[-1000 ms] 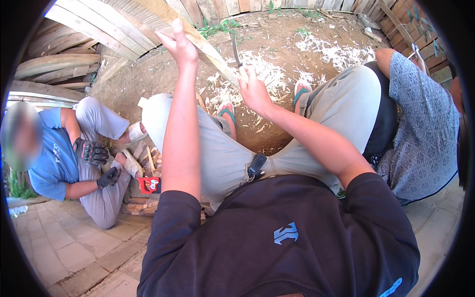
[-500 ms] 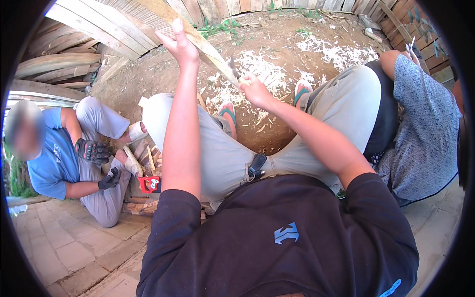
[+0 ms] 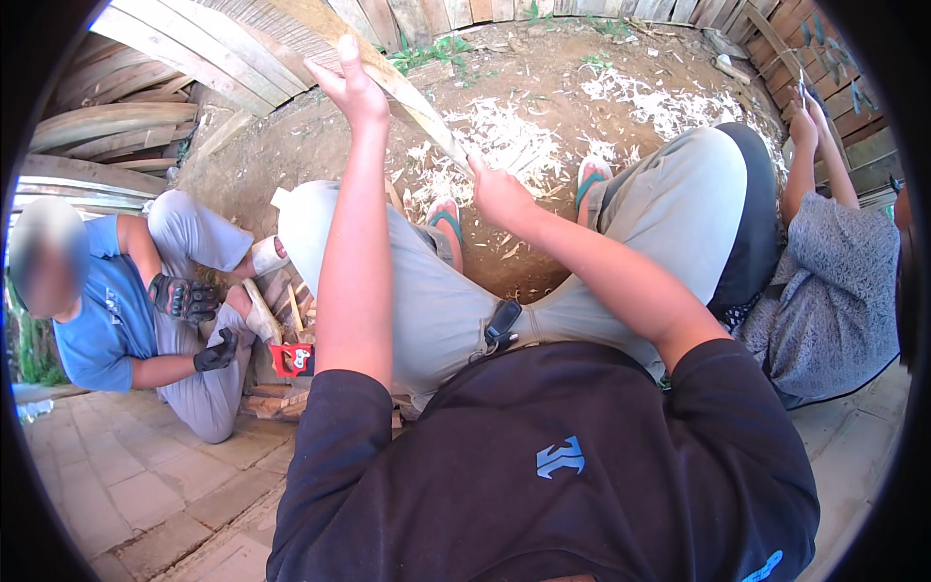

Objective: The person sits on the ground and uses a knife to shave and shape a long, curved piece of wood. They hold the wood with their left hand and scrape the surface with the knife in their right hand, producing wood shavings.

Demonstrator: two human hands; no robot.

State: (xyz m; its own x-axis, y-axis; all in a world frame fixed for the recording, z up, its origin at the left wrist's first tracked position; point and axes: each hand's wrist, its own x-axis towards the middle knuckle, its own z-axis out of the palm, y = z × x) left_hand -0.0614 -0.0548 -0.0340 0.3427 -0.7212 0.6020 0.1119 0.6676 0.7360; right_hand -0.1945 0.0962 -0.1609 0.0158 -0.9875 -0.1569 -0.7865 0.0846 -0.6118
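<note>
A long pale wooden strip (image 3: 417, 105) slants from the top edge down toward my lap, its narrow near end over the ground between my legs. My left hand (image 3: 361, 95) lies against its left side, the thumb up over the wood and the visible fingers spread apart. My right hand (image 3: 504, 201) is closed in a fist at the near end of the strip. The knife whose dark blade showed above this hand earlier is hidden now.
White wood shavings (image 3: 514, 141) cover the dirt around my sandalled feet. To the left sits a person (image 3: 116, 301) with dark gloves, beside a red-handled saw (image 3: 291, 360) and wood pieces. Another person (image 3: 824, 281) sits close on my right. Stacked planks (image 3: 112, 126) stand at left.
My right hand has shifted slightly and turned, and the knife blade has gone out of sight. My left hand stays put. The person on the right has stretched both arms forward.
</note>
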